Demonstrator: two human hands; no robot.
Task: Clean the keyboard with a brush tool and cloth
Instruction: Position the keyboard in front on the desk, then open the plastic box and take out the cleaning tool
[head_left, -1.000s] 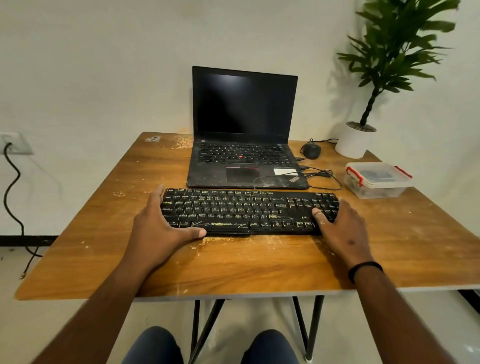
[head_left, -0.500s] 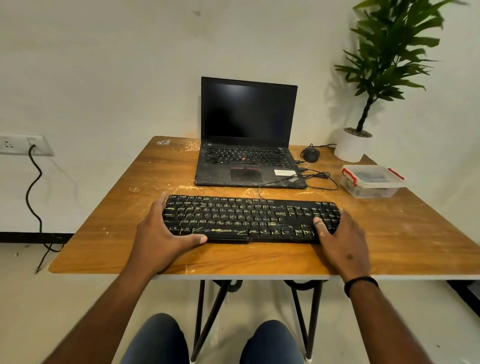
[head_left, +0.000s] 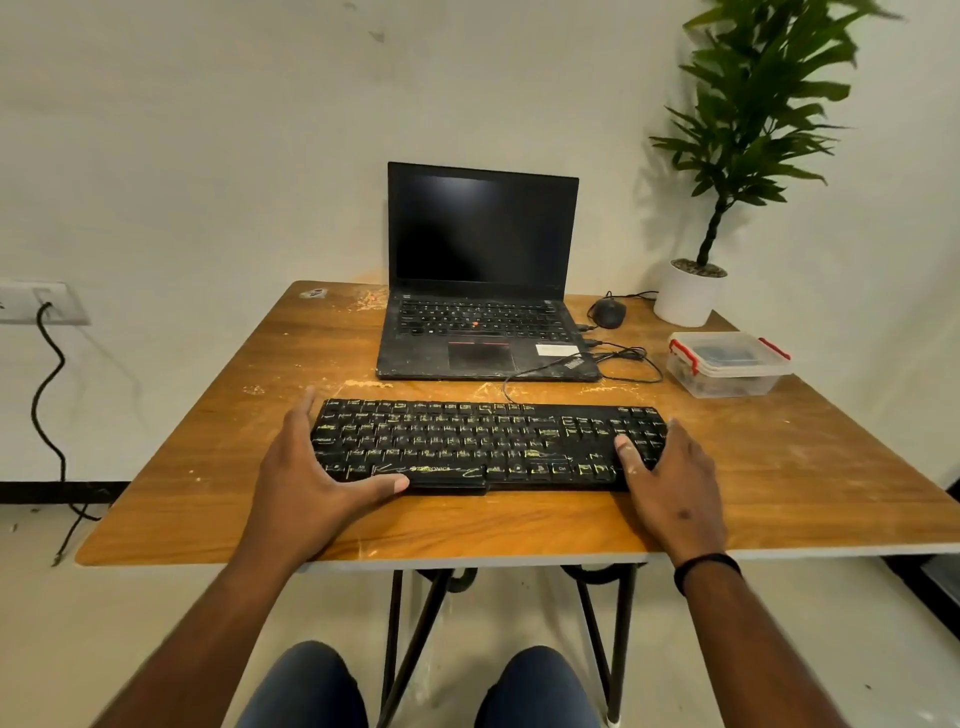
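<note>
A black keyboard (head_left: 478, 441) with yellowish grime on its keys lies flat on the wooden table (head_left: 805, 467), near the front edge. My left hand (head_left: 306, 488) holds its left end, fingers along the side and thumb against the front edge. My right hand (head_left: 670, 488) grips the right end, thumb on top of the keys and fingers wrapped round the side. A thin cable (head_left: 519, 382) runs from the keyboard's back towards the laptop.
An open black laptop (head_left: 483, 260) stands behind the keyboard, with a mouse (head_left: 608, 313) and loose cables to its right. A clear lidded box with red clips (head_left: 727, 364) and a potted plant (head_left: 688, 296) sit at the back right. Crumbs (head_left: 363, 384) dust the tabletop.
The keyboard has slid away from the laptop towards the table's front edge, both hands still on its ends. The camera has pulled back, showing more floor.
</note>
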